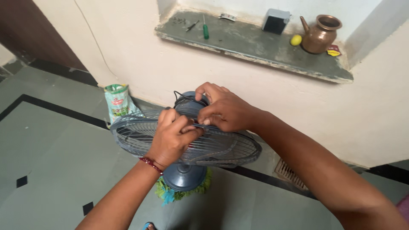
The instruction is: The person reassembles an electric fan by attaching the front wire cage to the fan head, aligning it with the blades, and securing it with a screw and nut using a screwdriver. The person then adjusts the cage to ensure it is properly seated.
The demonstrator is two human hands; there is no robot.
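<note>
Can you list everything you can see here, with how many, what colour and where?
table fan: one, grey-blue wire guard and round base, on the floor, centre
green frilly mat: one, under the fan base
printed packet: one, green and white, leaning at the wall, left of the fan
stone shelf: one, grey, set in the wall niche
screwdriver: one, green handle, shelf left
small dark tool: one, beside the screwdriver
box: one, grey and black, shelf middle
lemon: one, yellow, beside the pot
copper pot: one, spouted, shelf right
floor drain: one, right of the fan
left hand: on the guard wires
right hand: pinching the guard top
</note>
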